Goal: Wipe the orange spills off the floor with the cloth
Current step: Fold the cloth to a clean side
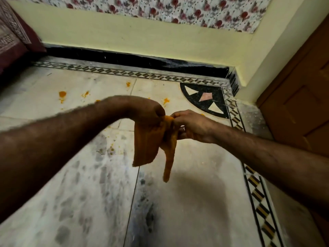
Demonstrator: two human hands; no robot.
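Orange cloth (pixel 148 139) hangs in the air over the floor (pixel 195 193), held up at its top edge between both hands. The head view is the only one.

The left hand (pixel 143 107) reaches in from the left with its wrist bent downward, and its fingers are closed on the cloth's upper left corner. The right hand (pixel 193 125) comes in from the right and pinches the same top edge just beside the left one, with its fingers curled round a gathered fold. A ring (pixel 184 129) shows on one of its fingers. Below the hands the cloth falls in two parts: a broad flap on the left and a narrow twisted tail on the right that hangs lower. No part of it touches the floor.

The orange spills (pixel 62 94) lie on the pale marble beyond the hands, scattered in a loose row towards the wall (pixel 142 32). One sits far left, a few are near the left forearm, one (pixel 128 84) is close to the patterned border, and another (pixel 166 100) is just past the left hand. Small orange specks (pixel 111 150) also dot the floor under the left arm, among grey smudges (pixel 101 168).

A black quarter-circle inlay (pixel 194 97) fills the floor's corner. A brown door (pixel 302 86) stands at the right, and flowered fabric (pixel 178 8) hangs along the top of the wall.
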